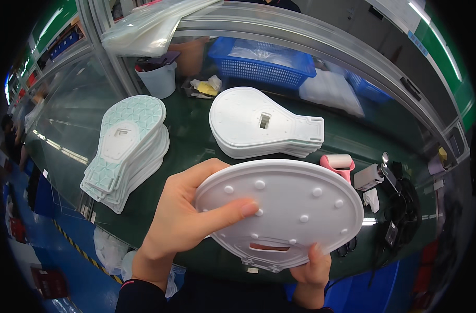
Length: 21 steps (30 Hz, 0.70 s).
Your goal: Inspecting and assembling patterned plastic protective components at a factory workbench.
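Both of my hands hold up a white plastic panel (285, 190), tilted in front of me. Its rounded end is broad, small round bumps dot its face, and a slot runs through it near the lower edge. My left hand (188, 208) grips the left side, thumb pressed flat on the face and fingers hidden behind. At the lower right edge, my right hand (313, 268) pinches the panel with its thumb on top. Beyond it lies a stack of white paddle-shaped panels (238, 112). To the left is another stack of similar panels (136, 115), the top one patterned in pale green.
A pink-handled roller (338, 161), a white bottle (368, 178) and crumpled tissue (371, 200) sit at right, beside black cables (407, 208). Behind are a blue basket (264, 70), a pale bucket (159, 81) and clear plastic bags (329, 93). A metal frame (280, 22) borders the green table.
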Each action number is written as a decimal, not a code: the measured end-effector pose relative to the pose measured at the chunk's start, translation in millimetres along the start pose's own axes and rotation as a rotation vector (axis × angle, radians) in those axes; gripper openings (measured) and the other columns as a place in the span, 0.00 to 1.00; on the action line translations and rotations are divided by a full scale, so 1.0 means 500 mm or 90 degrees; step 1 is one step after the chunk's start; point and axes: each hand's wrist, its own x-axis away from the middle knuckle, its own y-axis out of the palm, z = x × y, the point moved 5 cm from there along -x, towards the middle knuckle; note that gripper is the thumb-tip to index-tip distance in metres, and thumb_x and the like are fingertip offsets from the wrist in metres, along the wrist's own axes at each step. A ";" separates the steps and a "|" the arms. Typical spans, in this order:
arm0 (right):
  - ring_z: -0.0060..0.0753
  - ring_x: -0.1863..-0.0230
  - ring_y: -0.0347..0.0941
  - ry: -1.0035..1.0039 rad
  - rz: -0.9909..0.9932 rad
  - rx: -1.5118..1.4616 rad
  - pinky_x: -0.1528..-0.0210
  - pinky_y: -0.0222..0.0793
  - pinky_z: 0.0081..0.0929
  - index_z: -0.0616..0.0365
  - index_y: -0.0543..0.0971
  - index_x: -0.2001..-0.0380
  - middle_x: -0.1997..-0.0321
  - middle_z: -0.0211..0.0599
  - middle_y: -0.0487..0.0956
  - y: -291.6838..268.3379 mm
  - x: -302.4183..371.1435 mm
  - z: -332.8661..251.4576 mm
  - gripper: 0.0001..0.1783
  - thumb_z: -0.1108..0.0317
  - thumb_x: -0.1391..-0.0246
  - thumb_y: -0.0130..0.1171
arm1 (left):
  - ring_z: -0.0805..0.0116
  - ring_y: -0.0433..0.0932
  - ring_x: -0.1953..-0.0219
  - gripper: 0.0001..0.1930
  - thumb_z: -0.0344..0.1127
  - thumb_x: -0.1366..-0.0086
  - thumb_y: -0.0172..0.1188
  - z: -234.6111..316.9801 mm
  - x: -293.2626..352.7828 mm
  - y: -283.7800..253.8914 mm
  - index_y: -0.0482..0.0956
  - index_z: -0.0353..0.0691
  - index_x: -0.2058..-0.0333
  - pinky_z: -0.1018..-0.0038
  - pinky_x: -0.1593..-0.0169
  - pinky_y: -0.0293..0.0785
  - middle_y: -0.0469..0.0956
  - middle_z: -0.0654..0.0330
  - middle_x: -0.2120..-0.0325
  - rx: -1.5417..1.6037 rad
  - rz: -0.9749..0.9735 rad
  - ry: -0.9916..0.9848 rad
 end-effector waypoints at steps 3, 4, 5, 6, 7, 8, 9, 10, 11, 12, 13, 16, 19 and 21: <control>0.50 0.44 0.53 0.027 0.023 -0.080 0.45 0.51 0.46 0.62 0.47 0.45 0.45 0.50 0.55 -0.044 0.002 0.013 0.33 0.59 0.48 0.44 | 0.72 0.72 0.65 0.27 0.26 0.65 0.64 -0.015 -0.003 0.014 0.68 0.31 0.61 0.80 0.60 0.65 0.73 0.57 0.69 0.136 -0.012 -0.047; 0.50 0.44 0.52 0.047 0.009 -0.160 0.44 0.49 0.46 0.62 0.45 0.44 0.44 0.50 0.54 -0.045 -0.001 0.016 0.32 0.61 0.48 0.43 | 0.70 0.66 0.57 0.32 0.25 0.61 0.63 -0.010 0.005 0.019 0.61 0.31 0.54 0.77 0.55 0.62 0.68 0.56 0.61 0.200 -0.082 -0.007; 0.50 0.44 0.52 0.044 0.009 -0.160 0.44 0.49 0.46 0.62 0.45 0.44 0.44 0.50 0.54 -0.040 -0.001 0.009 0.32 0.61 0.48 0.43 | 0.68 0.61 0.49 0.36 0.24 0.58 0.61 -0.006 0.014 0.023 0.54 0.32 0.48 0.74 0.49 0.58 0.64 0.54 0.54 0.263 -0.154 0.033; 0.56 0.43 0.49 0.031 -0.006 -0.192 0.43 0.46 0.50 0.60 0.44 0.44 0.43 0.52 0.50 -0.027 -0.005 -0.004 0.33 0.55 0.47 0.38 | 0.66 0.55 0.46 0.43 0.24 0.58 0.62 -0.019 0.023 0.025 0.45 0.32 0.45 0.71 0.45 0.53 0.56 0.54 0.49 0.274 -0.234 -0.009; 0.62 0.43 0.46 0.013 -0.014 -0.222 0.43 0.44 0.55 0.57 0.42 0.43 0.41 0.54 0.46 -0.016 -0.014 -0.018 0.34 0.49 0.46 0.33 | 0.66 0.55 0.46 0.43 0.24 0.58 0.62 -0.036 0.026 0.033 0.45 0.32 0.45 0.71 0.45 0.53 0.56 0.54 0.49 0.277 -0.245 -0.010; 0.62 0.43 0.46 0.005 -0.006 -0.220 0.43 0.44 0.55 0.57 0.42 0.43 0.41 0.54 0.46 -0.008 -0.025 -0.031 0.34 0.49 0.46 0.33 | 0.66 0.55 0.46 0.44 0.24 0.58 0.63 -0.057 0.035 0.049 0.43 0.33 0.45 0.70 0.45 0.53 0.54 0.54 0.48 0.284 -0.296 -0.059; 0.63 0.42 0.42 -0.027 -0.026 -0.432 0.43 0.42 0.57 0.57 0.41 0.43 0.40 0.54 0.44 0.009 -0.036 -0.052 0.34 0.48 0.45 0.31 | 0.65 0.56 0.46 0.45 0.24 0.58 0.63 -0.071 0.046 0.060 0.42 0.33 0.44 0.69 0.45 0.52 0.53 0.54 0.47 0.291 -0.345 -0.109; 0.65 0.41 0.38 -0.057 -0.049 -0.645 0.43 0.40 0.59 0.56 0.40 0.42 0.40 0.53 0.42 0.024 -0.047 -0.071 0.33 0.48 0.45 0.29 | 0.65 0.55 0.45 0.46 0.25 0.57 0.64 -0.082 0.058 0.070 0.40 0.35 0.44 0.69 0.44 0.51 0.51 0.54 0.46 0.235 -0.408 -0.142; 0.65 0.41 0.38 -0.059 -0.043 -0.646 0.43 0.40 0.59 0.56 0.40 0.42 0.40 0.53 0.42 0.041 -0.061 -0.087 0.33 0.48 0.45 0.29 | 0.66 0.56 0.46 0.46 0.27 0.56 0.64 -0.098 0.072 0.086 0.41 0.36 0.44 0.70 0.44 0.51 0.52 0.54 0.47 0.227 -0.450 -0.164; 0.65 0.41 0.34 -0.087 -0.012 -0.551 0.43 0.38 0.59 0.57 0.40 0.42 0.39 0.53 0.41 0.048 -0.071 -0.119 0.33 0.48 0.45 0.28 | 0.66 0.57 0.47 0.44 0.27 0.55 0.63 -0.101 0.077 0.109 0.41 0.36 0.44 0.70 0.44 0.53 0.52 0.54 0.47 0.209 -0.508 -0.192; 0.64 0.40 0.29 -0.102 0.015 -0.462 0.43 0.36 0.60 0.57 0.40 0.42 0.39 0.53 0.40 0.046 -0.087 -0.138 0.33 0.48 0.45 0.26 | 0.66 0.58 0.47 0.43 0.27 0.53 0.62 -0.104 0.084 0.125 0.41 0.36 0.44 0.71 0.44 0.55 0.53 0.54 0.47 0.187 -0.554 -0.221; 0.61 0.39 0.24 -0.094 -0.123 -0.368 0.44 0.34 0.61 0.57 0.42 0.42 0.39 0.53 0.40 0.051 -0.118 -0.168 0.33 0.48 0.45 0.27 | 0.66 0.60 0.48 0.39 0.23 0.50 0.57 -0.092 0.110 0.151 0.41 0.36 0.44 0.72 0.46 0.59 0.53 0.53 0.48 0.330 -0.521 -0.298; 0.60 0.39 0.21 -0.104 -0.171 -0.326 0.44 0.33 0.62 0.57 0.43 0.42 0.39 0.54 0.39 0.054 -0.140 -0.190 0.32 0.50 0.44 0.27 | 0.65 0.60 0.48 0.38 0.18 0.48 0.52 -0.067 0.117 0.159 0.38 0.37 0.44 0.72 0.47 0.61 0.53 0.52 0.48 0.386 -0.514 -0.296; 0.57 0.39 0.20 -0.102 -0.144 -0.338 0.45 0.34 0.64 0.57 0.43 0.43 0.39 0.53 0.38 0.061 -0.145 -0.201 0.32 0.50 0.45 0.28 | 0.62 0.59 0.47 0.38 0.16 0.48 0.49 -0.054 0.119 0.162 0.34 0.38 0.44 0.70 0.46 0.61 0.53 0.51 0.48 0.387 -0.523 -0.310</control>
